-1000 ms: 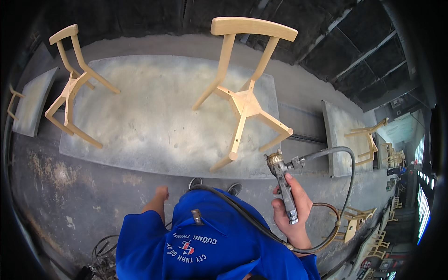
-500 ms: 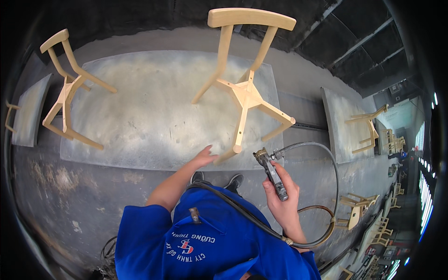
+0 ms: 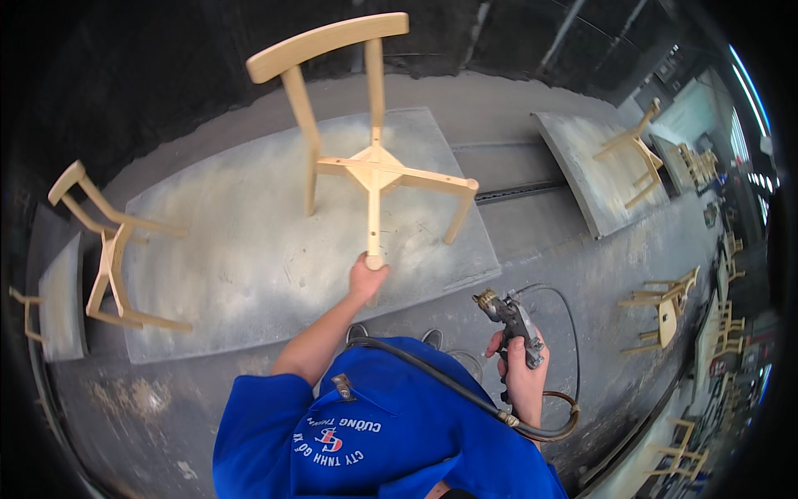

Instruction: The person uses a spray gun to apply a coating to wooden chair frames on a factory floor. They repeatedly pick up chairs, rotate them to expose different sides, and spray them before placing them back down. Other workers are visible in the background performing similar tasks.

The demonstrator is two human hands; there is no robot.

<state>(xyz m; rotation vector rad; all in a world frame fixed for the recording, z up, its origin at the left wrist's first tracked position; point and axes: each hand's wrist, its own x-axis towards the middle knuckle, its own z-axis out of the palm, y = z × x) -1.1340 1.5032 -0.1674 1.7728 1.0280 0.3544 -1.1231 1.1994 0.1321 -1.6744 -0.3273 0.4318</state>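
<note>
In front of me a pale wooden chair frame (image 3: 374,169) without a seat stands on a big grey board (image 3: 249,249), its curved backrest at the far side. My left hand (image 3: 364,281) is closed around the top of its nearest leg. Most of that leg is hidden behind the hand. Off to the right, my right hand (image 3: 525,378) grips a spray gun (image 3: 511,316), its brass-coloured nozzle end pointing up and left, apart from the chair. A dark hose (image 3: 474,389) crosses my blue shirt toward the right hand, and a thinner one loops beside the gun.
A second chair frame (image 3: 110,249) stands at the board's left end. Another board (image 3: 573,158) on the right carries a chair frame (image 3: 640,158). Several more chairs are farther right, including one on the floor (image 3: 665,316). A dark rail slot (image 3: 519,193) runs between the boards.
My left hand has moved from beside the near leg to a hold on it. The chair has turned. My view has shifted, and the spray gun sits a little lower and farther right.
</note>
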